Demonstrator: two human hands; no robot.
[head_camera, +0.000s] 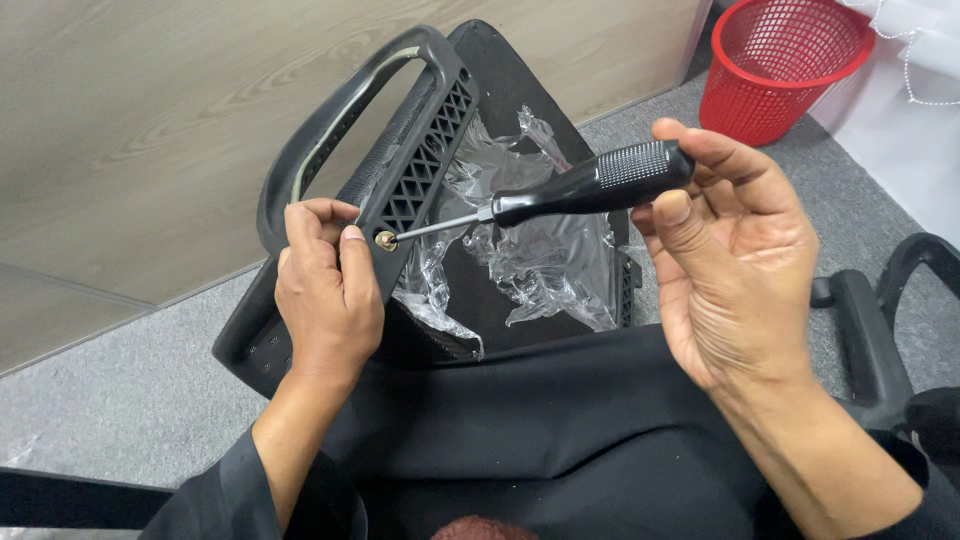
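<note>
From the head camera, the left hand grips the lower end of a black plastic chair armrest, its thumb pressed just beside a small brass-coloured screw seated in the ribbed underside. The right hand is closed around the textured black handle of a screwdriver, fingertips pinching it near the butt; the thin shaft runs leftward and its tip sits in the screw head. The armrest rests against a black chair part with crumpled clear plastic wrap on it, propped over the person's lap. To turn the screw well, I judge the shaft should stay in line with the screw and be pushed firmly inward, with the left hand bracing the armrest. A red mesh wastebasket stands on the grey carpet.
</note>
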